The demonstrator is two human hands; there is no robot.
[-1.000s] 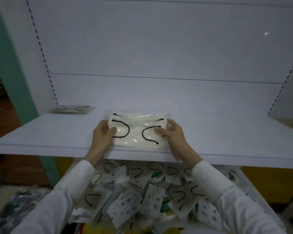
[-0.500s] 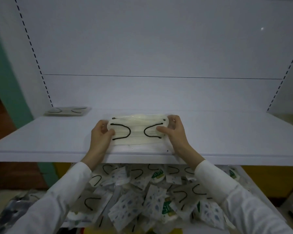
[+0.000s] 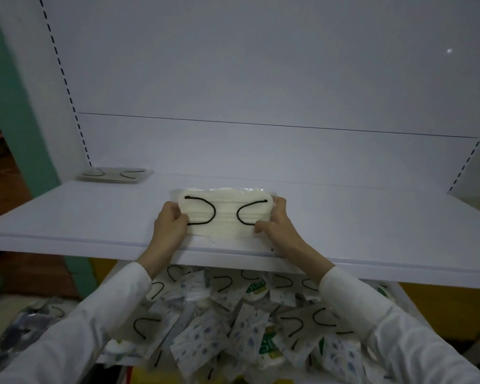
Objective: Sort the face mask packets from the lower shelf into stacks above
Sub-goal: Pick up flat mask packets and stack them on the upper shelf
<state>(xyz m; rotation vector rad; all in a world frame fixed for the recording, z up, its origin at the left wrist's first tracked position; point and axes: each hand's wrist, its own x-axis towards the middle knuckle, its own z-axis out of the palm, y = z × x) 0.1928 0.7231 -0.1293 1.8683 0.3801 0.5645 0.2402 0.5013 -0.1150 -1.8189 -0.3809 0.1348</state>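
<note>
At frame centre I see the cream, black-looped face mask packet (image 3: 225, 214) on the white upper shelf (image 3: 67, 217); left hand (image 3: 169, 225) and right hand (image 3: 277, 223) each clamp their grip on one end; a thin packet stack (image 3: 114, 175) sits at the left; mixed loose packets (image 3: 233, 322) heap below.

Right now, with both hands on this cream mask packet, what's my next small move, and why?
Probably let go: the cream black-looped mask packet looks flat on the white upper shelf, left hand and right hand pinching its ends; more loose packets wait below.

White back panel (image 3: 261, 65), teal pillar (image 3: 25, 139) — dim light
</note>
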